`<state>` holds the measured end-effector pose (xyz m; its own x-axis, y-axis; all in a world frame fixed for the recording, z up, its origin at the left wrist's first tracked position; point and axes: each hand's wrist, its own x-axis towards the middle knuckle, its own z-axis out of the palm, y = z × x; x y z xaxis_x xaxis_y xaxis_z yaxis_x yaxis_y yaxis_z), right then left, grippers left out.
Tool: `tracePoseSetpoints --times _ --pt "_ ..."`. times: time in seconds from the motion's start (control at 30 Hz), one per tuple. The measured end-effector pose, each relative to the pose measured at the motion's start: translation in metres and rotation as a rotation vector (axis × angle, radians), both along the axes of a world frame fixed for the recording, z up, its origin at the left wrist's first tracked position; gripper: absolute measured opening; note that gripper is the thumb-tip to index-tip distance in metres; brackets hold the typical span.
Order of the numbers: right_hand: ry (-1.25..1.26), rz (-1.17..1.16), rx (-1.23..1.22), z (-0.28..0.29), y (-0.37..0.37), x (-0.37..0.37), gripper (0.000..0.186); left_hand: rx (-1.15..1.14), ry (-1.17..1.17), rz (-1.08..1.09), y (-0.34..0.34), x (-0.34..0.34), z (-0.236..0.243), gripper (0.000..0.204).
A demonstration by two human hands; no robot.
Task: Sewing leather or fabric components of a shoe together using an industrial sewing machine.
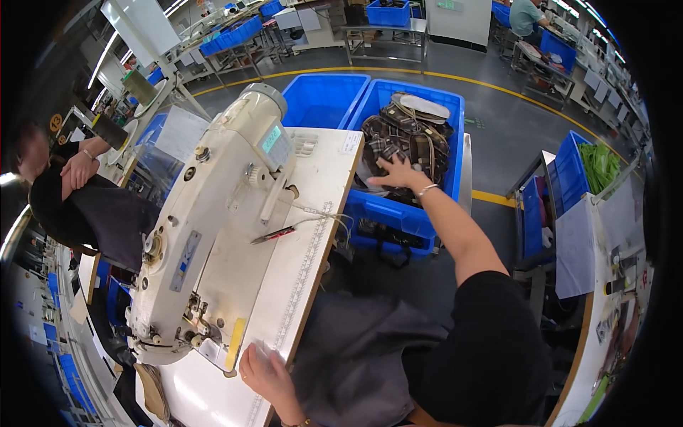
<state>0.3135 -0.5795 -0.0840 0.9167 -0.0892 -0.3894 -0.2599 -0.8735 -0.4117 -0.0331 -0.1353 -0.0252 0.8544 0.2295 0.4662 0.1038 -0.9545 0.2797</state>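
My right hand (400,171) reaches into a blue plastic tub (459,142) on the plaid fabric pieces (420,135) piled there, fingers spread. My left hand (265,373) rests at the front of the white sewing table (299,313), fingers apart and slightly bent, beside a yellow guard plate (235,341) at the needle end of a cream sewing machine (206,199). Thread snips (272,235) with red handles lie on the table beside a ruler strip (306,263).
An empty-looking blue tub (320,99) adjoins the full one. A person with folded arms (99,206) is at the left. At right stand a worktable (576,320) and tubs (569,164) with green material. Another worker (526,21) sits beyond the yellow floor line.
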Motion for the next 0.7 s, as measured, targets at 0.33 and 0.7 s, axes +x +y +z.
tracePoseSetpoints --times 0.33,0.7 --pt "0.143 0.067 -0.387 -0.036 0.010 -0.005 0.089 0.003 0.010 0.049 0.002 0.000 -0.005 0.038" --pt "0.011 0.227 -0.371 -0.022 -0.073 -0.094 0.084 0.101 -0.102 -0.074 0.016 0.002 -0.015 0.034"
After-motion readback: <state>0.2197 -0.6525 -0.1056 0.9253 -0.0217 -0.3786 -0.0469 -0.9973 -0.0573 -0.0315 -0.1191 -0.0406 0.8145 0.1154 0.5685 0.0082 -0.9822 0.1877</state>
